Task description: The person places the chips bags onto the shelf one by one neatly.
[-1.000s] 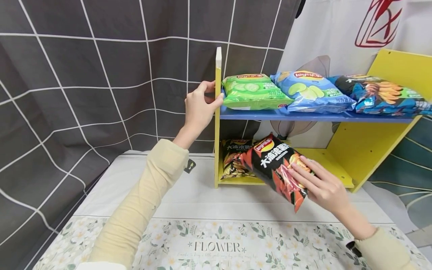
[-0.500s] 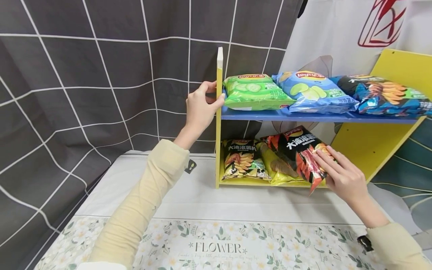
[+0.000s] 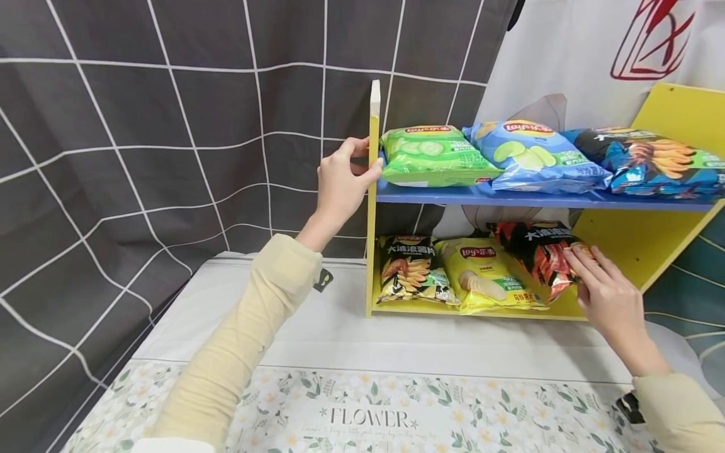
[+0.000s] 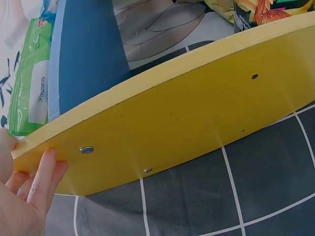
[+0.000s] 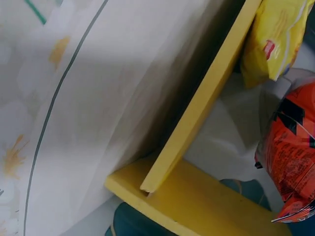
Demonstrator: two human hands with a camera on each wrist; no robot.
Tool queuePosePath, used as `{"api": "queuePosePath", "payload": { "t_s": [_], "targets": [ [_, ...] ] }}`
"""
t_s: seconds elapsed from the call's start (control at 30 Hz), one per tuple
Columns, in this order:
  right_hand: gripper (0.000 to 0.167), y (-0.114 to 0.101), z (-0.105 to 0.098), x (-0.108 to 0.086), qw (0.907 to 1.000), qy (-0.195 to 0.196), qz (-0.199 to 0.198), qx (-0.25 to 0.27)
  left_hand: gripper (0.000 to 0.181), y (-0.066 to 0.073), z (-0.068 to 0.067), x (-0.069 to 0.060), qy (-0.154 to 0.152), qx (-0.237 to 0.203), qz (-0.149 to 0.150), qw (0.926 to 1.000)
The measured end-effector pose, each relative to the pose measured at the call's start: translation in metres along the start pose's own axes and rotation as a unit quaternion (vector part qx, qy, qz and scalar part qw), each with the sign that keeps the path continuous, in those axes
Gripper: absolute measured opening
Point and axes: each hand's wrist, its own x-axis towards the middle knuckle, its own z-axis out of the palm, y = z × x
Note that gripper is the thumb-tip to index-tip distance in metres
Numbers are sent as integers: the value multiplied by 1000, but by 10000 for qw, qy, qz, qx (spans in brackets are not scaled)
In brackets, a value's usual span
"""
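Note:
My right hand (image 3: pixel 612 299) holds a black and red bag of chips (image 3: pixel 540 248) by its lower right part, tilted, in the right half of the lower shelf. The bag's red back (image 5: pixel 290 142) shows in the right wrist view, where the hand itself is out of sight. Left of it lie a yellow chip bag (image 3: pixel 481 277) and a black and gold chip bag (image 3: pixel 413 270). At upper left, my left hand (image 3: pixel 342 182) pinches the front edge of the shelf unit's yellow side panel (image 3: pixel 372 251), thumb on the inner side; its fingers (image 4: pixel 44 177) touch the panel's outer face.
On the blue upper shelf (image 3: pixel 481 196) lie a green chip bag (image 3: pixel 436 157), a blue chip bag (image 3: pixel 538 157) and a black and blue chip bag (image 3: pixel 651 160). A yellow right panel (image 3: pixel 629 245) bounds the unit. A flower-printed cloth (image 3: pixel 340 390) covers the table in front.
My right hand has moved right with the black and red bag, into the lower shelf's right part, uncovering the yellow bag. My left hand keeps its grip on the panel; the view shifts slightly.

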Motion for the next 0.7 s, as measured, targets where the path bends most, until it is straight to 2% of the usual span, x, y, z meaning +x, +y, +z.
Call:
{"api": "queuePosePath", "payload": {
  "t_s": [0.1, 0.27, 0.5, 0.7],
  "targets": [
    [68, 6, 2, -2, 9998, -71, 160, -37, 37, 1, 0, 0, 4, -5, 9, 10000],
    [71, 15, 12, -8, 9994, -183, 304, 10, 38, 1, 0, 0, -3, 0, -26, 10000],
    [74, 24, 24, -24, 9984, -446, 353, 10, 37, 0, 0, 0, 5, -5, -8, 10000],
    [78, 27, 33, -34, 9987, -444, 261, 41, 38, 1, 1, -1, -7, -40, -16, 10000]
  ]
}}
